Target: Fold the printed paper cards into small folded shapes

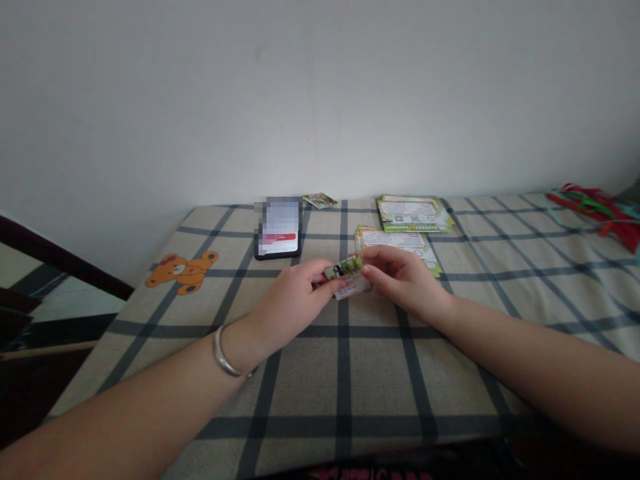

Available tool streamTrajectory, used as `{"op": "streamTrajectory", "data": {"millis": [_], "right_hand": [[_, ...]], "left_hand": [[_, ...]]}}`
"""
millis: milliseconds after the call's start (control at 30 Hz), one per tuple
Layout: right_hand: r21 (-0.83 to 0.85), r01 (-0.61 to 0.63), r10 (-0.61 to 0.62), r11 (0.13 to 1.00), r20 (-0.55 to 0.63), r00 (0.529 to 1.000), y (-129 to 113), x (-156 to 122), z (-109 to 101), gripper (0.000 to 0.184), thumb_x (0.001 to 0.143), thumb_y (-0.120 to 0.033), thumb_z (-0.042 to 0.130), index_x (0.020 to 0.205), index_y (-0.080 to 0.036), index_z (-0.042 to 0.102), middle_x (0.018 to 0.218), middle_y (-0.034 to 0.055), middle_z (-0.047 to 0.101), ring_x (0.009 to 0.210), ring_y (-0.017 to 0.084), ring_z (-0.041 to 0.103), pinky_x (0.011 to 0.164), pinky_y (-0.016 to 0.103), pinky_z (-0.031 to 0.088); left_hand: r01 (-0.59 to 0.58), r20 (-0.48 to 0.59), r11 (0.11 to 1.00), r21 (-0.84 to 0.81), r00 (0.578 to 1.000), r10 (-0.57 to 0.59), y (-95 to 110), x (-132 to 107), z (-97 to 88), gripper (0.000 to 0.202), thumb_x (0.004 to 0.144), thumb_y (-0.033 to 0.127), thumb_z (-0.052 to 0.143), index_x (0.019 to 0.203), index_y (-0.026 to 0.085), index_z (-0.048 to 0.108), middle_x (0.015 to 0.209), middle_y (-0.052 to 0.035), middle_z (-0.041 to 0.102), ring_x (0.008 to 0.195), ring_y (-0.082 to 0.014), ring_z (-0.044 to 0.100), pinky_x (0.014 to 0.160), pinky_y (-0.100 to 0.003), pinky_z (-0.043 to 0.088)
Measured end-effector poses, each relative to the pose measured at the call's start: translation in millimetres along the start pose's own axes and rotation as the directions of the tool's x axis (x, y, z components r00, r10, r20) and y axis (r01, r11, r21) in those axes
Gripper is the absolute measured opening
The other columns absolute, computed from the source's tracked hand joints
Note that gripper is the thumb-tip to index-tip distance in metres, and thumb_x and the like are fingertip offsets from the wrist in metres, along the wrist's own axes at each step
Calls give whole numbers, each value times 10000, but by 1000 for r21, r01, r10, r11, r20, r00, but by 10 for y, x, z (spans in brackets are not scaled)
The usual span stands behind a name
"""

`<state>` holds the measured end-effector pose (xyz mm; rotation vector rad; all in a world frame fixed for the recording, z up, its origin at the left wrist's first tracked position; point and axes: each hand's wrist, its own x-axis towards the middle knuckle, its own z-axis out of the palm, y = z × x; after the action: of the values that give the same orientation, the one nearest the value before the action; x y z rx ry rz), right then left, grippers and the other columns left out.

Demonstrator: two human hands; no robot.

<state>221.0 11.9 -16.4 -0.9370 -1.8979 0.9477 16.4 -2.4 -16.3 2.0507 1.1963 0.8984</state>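
Note:
A small printed card [350, 283] with a green picture and white lower part is held between my two hands above the table. My left hand [305, 290], with a silver bangle at the wrist, pinches its left side, thumb on the front. At the card's upper right edge, the thumb and fingers of my right hand [403, 280] are closed on it. Just behind my right hand lie green-edged printed sheets [373, 238], partly hidden by it. Another stack of such sheets [410, 212] rests farther back.
A phone [280, 243] with a lit, partly blurred screen lies left of centre. Near the wall is a small colourful card or packet [320, 200]. An orange bear cutout [181, 272] lies at left on the checked tablecloth [305, 380]. Red and green items [600, 210] sit at far right.

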Motion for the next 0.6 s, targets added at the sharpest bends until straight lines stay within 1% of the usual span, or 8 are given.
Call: {"op": "streamTrajectory", "data": {"millis": [67, 133, 233, 367, 433, 500, 533, 600], "right_hand": [[-43, -20, 22, 999, 42, 999, -16, -3, -11, 193, 849, -347, 599, 880, -165, 655, 730, 6, 634, 582, 94, 510, 522, 234, 397], [-89, -24, 30, 996, 60, 998, -29, -6, -13, 180, 836, -341, 614, 800, -168, 647, 676, -11, 612, 567, 90, 497, 514, 229, 379], [-116, -36, 41, 993, 38, 998, -38, -8, 0, 191, 841, -345, 606, 763, -174, 638, 666, -11, 627, 575, 95, 507, 527, 232, 379], [-122, -81, 81, 989, -3, 997, -41, -16, 18, 221, 842, -362, 595, 722, -176, 608, 623, -15, 602, 552, 97, 491, 513, 234, 362], [-107, -95, 95, 990, -4, 995, -41, -21, 18, 239, 843, -372, 587, 704, -178, 588, 606, -20, 585, 535, 94, 469, 497, 232, 347], [-104, -103, 103, 989, -1, 995, -42, -26, 16, 254, 842, -376, 586, 683, -179, 570, 596, -21, 579, 527, 92, 456, 490, 233, 338], [-107, -105, 106, 989, 0, 994, -43, -27, 14, 259, 844, -376, 585, 675, -179, 565, 592, -21, 578, 526, 92, 455, 490, 234, 338], [-108, -110, 111, 988, 4, 994, -44, -28, 11, 266, 848, -378, 581, 670, -180, 566, 596, -16, 587, 529, 93, 462, 498, 238, 345]], "left_hand": [[18, -10, 998, -55, 1000, -19, -9, 16, -8, 139, 876, 281, 572, 939, 183, 647, 848, -33, 713, 749, -173, 670, 629, -277, 521], [39, -20, 996, -81, 999, -41, -15, 28, -15, 137, 879, 278, 569, 939, 176, 638, 869, -38, 716, 784, -177, 678, 652, -283, 533], [40, -28, 995, -93, 999, -42, -21, 32, -10, 132, 886, 280, 562, 935, 172, 620, 872, -40, 715, 793, -176, 684, 662, -285, 544], [11, 16, 972, -235, 1000, -7, -34, 23, 22, 152, 907, 292, 533, 995, 176, 577, 850, -31, 708, 773, -164, 695, 683, -287, 559], [23, 21, 959, -282, 1000, -18, -47, 21, 37, 232, 880, 304, 582, 1069, 173, 547, 882, -43, 711, 803, -175, 701, 710, -300, 565], [41, 22, 959, -280, 999, -36, -62, 22, 43, 327, 839, 300, 642, 1120, 174, 534, 946, -63, 713, 847, -192, 703, 741, -321, 566], [48, 28, 962, -270, 999, -42, -66, 24, 42, 333, 827, 294, 657, 1118, 178, 543, 969, -69, 713, 859, -198, 702, 748, -329, 565], [54, 40, 968, -245, 998, -45, -66, 27, 30, 259, 828, 282, 654, 1056, 187, 578, 974, -65, 714, 858, -199, 700, 742, -330, 562]]}}
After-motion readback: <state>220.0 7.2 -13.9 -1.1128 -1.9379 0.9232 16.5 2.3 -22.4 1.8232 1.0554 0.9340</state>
